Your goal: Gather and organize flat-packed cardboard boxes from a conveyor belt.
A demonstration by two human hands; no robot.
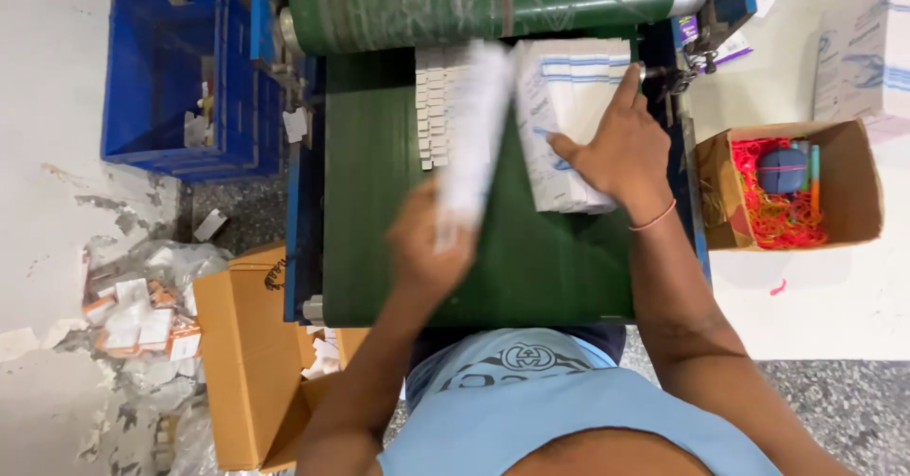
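Note:
My left hand [428,241] grips a white flat carton [472,135], blurred by motion, above the green conveyor belt [379,201]. Flat on a stack of white cartons with blue stripes [559,97] rests my right hand [616,149], fingers spread, a thin pink band on its wrist. A row of small white cartons [434,106] lies on the belt just left of the held carton.
A blue crate [161,68] stands at the left. Brown cardboard boxes [248,362] and scattered paper scraps sit lower left. On the right, an open cardboard box [853,182] holds red rubber bands. A green roller [474,2] spans the top.

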